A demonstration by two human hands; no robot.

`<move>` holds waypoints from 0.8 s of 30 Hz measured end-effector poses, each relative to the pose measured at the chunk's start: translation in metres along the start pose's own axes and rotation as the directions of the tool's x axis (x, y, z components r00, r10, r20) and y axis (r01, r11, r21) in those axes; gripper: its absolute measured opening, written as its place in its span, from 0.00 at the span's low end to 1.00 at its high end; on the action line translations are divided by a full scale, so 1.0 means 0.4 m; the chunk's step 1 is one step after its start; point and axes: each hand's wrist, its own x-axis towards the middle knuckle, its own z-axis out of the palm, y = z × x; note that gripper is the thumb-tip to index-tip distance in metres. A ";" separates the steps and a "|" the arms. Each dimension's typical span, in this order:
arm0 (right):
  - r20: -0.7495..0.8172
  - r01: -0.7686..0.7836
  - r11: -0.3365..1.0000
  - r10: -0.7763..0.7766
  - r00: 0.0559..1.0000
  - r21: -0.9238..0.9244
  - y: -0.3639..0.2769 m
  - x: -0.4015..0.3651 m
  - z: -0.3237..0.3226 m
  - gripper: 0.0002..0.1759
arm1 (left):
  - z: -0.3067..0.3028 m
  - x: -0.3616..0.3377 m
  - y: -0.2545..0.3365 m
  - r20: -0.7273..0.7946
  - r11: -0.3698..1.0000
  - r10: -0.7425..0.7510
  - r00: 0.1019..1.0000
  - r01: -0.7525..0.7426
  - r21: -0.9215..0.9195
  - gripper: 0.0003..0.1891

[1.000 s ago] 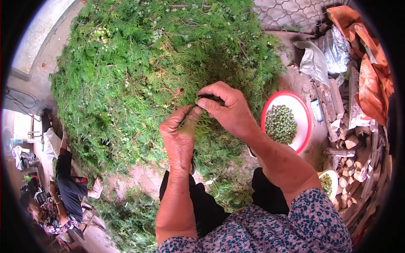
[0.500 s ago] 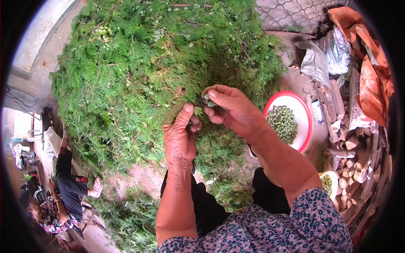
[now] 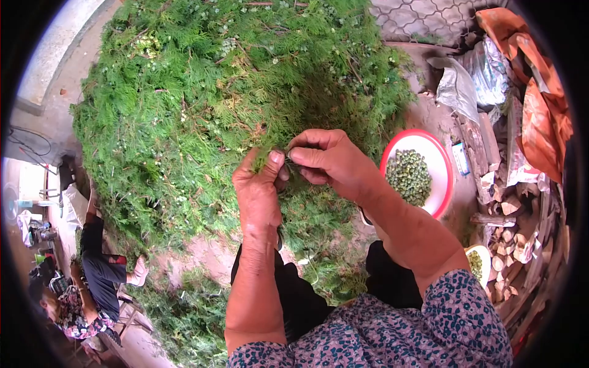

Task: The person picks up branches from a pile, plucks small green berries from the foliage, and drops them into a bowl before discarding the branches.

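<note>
My left hand [image 3: 261, 184] is closed on a small green sprig [image 3: 260, 161], its thumb and fingers pressed together. Touching or almost touching its fingertips, my right hand [image 3: 320, 158] is closed in a pinch; what it holds is too small and hidden to make out. Both hands are over a large heap of green branches [image 3: 178, 122] bearing small pale cones. Right of my right hand stands a white basin [image 3: 438, 172] with a red rim, holding many small green cones [image 3: 409, 178].
A smaller bowl [image 3: 486, 265] with green pieces stands at the lower right, beside chopped firewood [image 3: 506, 245]. Sacks [image 3: 457, 89] and an orange cloth [image 3: 540, 116] lie at the right. Another person [image 3: 101, 264] sits at the lower left. More branches [image 3: 190, 319] lie near my legs.
My right hand has moved slightly left and its fingers have closed up against my left fingertips. The cones seen between its fingers are now hidden. The sprig has shifted left over my left thumb.
</note>
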 end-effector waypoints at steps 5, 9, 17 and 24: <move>-0.026 0.028 0.990 -0.031 0.999 -0.139 -0.028 -0.013 -0.066 0.09 | -0.019 0.019 -0.011 -0.015 0.982 -0.074 0.997 0.070 -0.178 0.05; -0.258 0.070 0.895 -0.201 0.945 -0.440 -0.078 -0.065 -0.205 0.10 | -0.079 0.048 -0.010 -0.086 0.939 -0.101 0.991 0.067 -0.337 0.05; -0.645 -0.431 0.575 -0.236 0.727 -0.695 -0.060 -0.181 -0.551 0.14 | -0.170 0.049 -0.005 -0.201 0.902 -0.115 0.973 0.018 -0.431 0.11; -0.552 -0.452 0.321 -0.548 0.628 -0.832 0.011 -0.206 -0.757 0.13 | -0.281 0.012 -0.011 -0.449 0.914 -0.142 0.882 -0.057 -0.401 0.11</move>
